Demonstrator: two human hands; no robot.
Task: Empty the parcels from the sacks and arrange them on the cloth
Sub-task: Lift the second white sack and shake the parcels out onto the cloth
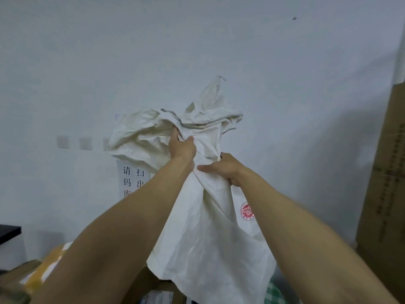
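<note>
Cream sack (208,233) in both hands (183,148) (222,170)

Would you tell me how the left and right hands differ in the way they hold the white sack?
The left hand grips higher, in the bunched folds near the top of the sack; the right hand grips lower, at its gathered middle. The left hand's fingertips are buried in cloth, while the right hand's thumb lies sideways across it. Both hold the same sack, raised before the wall.

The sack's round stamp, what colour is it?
The round stamp is red, on the off-white sack. The head view shows it.
</note>
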